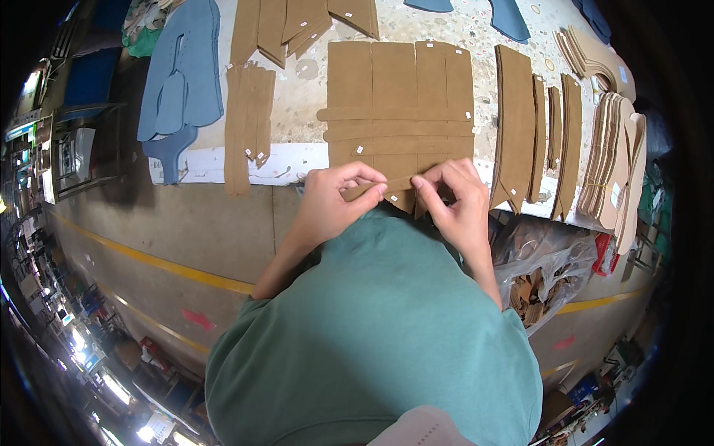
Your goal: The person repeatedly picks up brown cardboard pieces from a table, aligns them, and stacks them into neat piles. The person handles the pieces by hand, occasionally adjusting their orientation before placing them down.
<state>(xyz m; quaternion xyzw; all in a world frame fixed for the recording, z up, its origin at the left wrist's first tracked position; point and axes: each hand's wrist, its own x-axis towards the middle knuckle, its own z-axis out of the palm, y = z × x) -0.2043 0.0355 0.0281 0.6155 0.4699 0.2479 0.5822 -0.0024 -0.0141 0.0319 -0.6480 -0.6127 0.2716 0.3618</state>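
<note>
Blue pieces (186, 78) are lying at upper left. At centre, from afar, I'm seeing the left hand (338, 201) pinching a brown strip (399, 183) and the right hand (454, 197) gripping its right end. I'm judging the step as working the strip by hand; the next move is calling for steady pinches. Rightward, brown stacks (513, 119) are carrying white labels (513, 192), too small for reading.

Plain green top (379, 327), bare fingers (429, 198); greyish dotted edge (420, 430), perhaps a cap's brim.
</note>
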